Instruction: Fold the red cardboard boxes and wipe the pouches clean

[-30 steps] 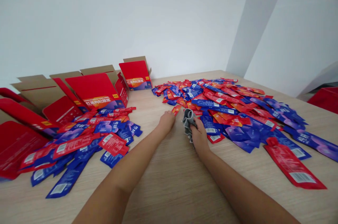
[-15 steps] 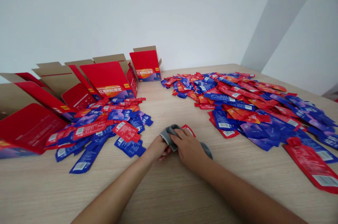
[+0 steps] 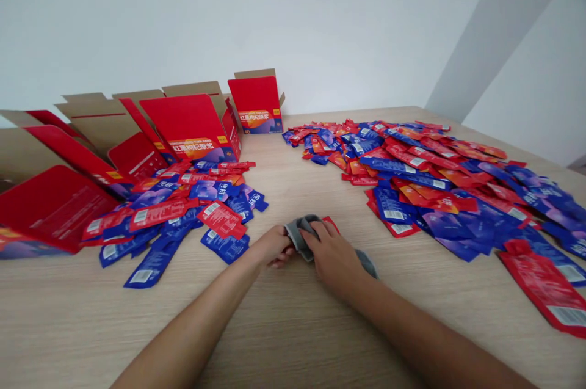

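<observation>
A grey cloth (image 3: 304, 236) is bunched between my two hands above the near middle of the table. My right hand (image 3: 336, 258) is closed over it, and a loose end of the cloth hangs out beside the wrist. Just past my right fingertips, the red end of a pouch (image 3: 330, 224) sticks out; the rest of it is covered by cloth and hand. My left hand (image 3: 276, 247) meets the cloth's left edge with its fingers curled in. What those fingers grip is hidden.
Red and blue pouches (image 3: 220, 218) lie heaped on the left, before several open red cartons (image 3: 183, 126). Another red carton (image 3: 256, 102) stands farther back. A larger heap of pouches (image 3: 412, 169) spreads over the right side, with a red pouch (image 3: 542, 285) at its near edge.
The whole view has shifted slightly. Both hands stay together at the cloth, a little farther right in the picture, and less of the red pouch end shows.
</observation>
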Demonstrator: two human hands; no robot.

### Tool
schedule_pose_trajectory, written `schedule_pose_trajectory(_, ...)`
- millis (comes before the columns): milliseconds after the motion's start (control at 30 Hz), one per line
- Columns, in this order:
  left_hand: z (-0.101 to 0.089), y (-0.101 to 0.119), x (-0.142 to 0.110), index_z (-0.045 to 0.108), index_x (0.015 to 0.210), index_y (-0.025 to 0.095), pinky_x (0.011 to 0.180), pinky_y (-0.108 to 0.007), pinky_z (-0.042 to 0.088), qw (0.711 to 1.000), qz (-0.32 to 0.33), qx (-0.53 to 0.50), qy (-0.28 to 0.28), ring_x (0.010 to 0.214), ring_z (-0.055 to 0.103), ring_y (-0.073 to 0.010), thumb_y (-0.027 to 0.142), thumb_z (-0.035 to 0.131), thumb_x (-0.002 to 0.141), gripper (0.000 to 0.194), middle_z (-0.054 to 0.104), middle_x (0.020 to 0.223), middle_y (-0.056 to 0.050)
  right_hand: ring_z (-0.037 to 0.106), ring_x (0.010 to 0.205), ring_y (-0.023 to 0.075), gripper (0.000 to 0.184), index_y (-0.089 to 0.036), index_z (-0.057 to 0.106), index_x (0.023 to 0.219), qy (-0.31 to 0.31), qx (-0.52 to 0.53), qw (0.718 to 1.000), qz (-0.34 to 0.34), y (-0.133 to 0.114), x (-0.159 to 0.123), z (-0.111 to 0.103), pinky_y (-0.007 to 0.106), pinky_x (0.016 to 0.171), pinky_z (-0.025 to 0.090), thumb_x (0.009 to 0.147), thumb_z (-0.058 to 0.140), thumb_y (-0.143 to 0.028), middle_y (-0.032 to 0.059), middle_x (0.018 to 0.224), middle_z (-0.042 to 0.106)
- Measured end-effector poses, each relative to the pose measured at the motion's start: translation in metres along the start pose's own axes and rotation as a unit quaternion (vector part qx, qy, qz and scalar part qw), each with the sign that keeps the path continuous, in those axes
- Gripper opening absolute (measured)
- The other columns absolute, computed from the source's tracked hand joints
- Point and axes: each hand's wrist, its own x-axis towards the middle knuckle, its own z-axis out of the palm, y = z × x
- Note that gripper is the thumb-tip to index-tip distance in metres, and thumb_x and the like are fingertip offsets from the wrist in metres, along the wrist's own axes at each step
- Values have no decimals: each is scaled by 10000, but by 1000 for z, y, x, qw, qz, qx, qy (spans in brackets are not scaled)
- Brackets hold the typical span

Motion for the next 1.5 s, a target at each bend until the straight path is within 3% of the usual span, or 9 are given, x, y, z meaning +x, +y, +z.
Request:
schedule_pose_trajectory(200, -4, -1, -3, 458, 696, 185, 286, -135, 122, 999, 6, -21, -28, 285, 204, -12, 352, 617, 612, 246, 362, 404, 120, 445, 1077, 253, 462, -154, 547, 1219, 25, -41, 993, 104, 37, 6, -7, 358, 887, 429, 795, 389, -58, 136, 1227, 504)
schedule_pose_trajectory(467, -5, -2, 0, 444, 648, 186, 262, -134, 168, 1000, 11, -9, -9, 271, 227, -21, 278, 586, 622, 171, 364, 387, 111, 425, 1097, 253, 478, -198, 506, 1266, -3, -12, 1000, -14, -1, 1, -1, 366, 900, 412, 806, 420, -100, 110, 1265, 484)
schedule_pose_trajectory(700, -6, -9, -2, 481, 689, 165, 275, -144, 284, 995, 68, -70, -21, 284, 325, -37, 418, 649, 642, 308, 455, 409, 77, 459, 1068, 259, 452, -155, 566, 1185, 47, -37, 992, 112, 50, 9, 0, 355, 864, 432, 780, 391, -60, 135, 1215, 509)
schedule_pose_trajectory(900, -6, -10, 2, 580, 1041, 133, 484, -249, 479, 989, 144, -11, 27, 506, 572, -118, 275, 528, 757, 322, 641, 684, -37, 516, 987, 199, 422, -176, 608, 1061, 207, 171, 951, 152, 85, 12, -2, 343, 883, 419, 749, 339, -87, 74, 1001, 584)
schedule_pose_trajectory(1033, -9, -7, 2, 650, 1037, 177, 883, -308, 444, 942, 272, 164, 110, 978, 582, -175, -15, 494, 574, 525, 645, 1060, -59, 525, 946, 212, 374, -172, 630, 993, 268, 234, 920, 162, 90, 14, -9, 374, 867, 420, 741, 355, -145, 69, 935, 593)
schedule_pose_trajectory(1100, -10, -8, 4, 627, 1084, 174, 943, -316, 400, 938, 274, 181, 111, 1051, 551, -187, -38, 471, 551, 595, 632, 1115, -59, 525, 955, 210, 382, -178, 621, 1021, 254, 237, 927, 139, 82, 12, -10, 375, 869, 423, 747, 359, -139, 70, 962, 587)
schedule_pose_trajectory(1233, -6, -13, 11, 470, 1251, 109, 740, -305, 480, 966, 191, 129, 119, 768, 612, -173, 70, 514, 657, 597, 670, 878, -54, 482, 1063, 221, 432, -185, 558, 1160, 192, 158, 967, 53, 41, 4, -5, 394, 930, 398, 776, 376, -107, 99, 1113, 546)
schedule_pose_trajectory(1367, -1, -14, 16, 610, 972, 131, 763, -252, 454, 954, 244, 122, 125, 824, 593, -162, 15, 551, 578, 415, 659, 881, -31, 448, 1086, 250, 371, -169, 546, 1202, 69, 58, 995, -37, 5, 0, 2, 407, 947, 386, 849, 435, -194, 115, 1195, 530)
schedule_pose_trajectory(1500, -2, -10, 17, 603, 938, 142, 549, -188, 409, 972, 198, 83, 98, 570, 530, -101, 50, 582, 596, 355, 573, 612, 47, 466, 1031, 258, 385, -154, 563, 1196, 19, -35, 999, 2, 19, 7, 0, 376, 886, 417, 857, 386, -113, 123, 1178, 552)
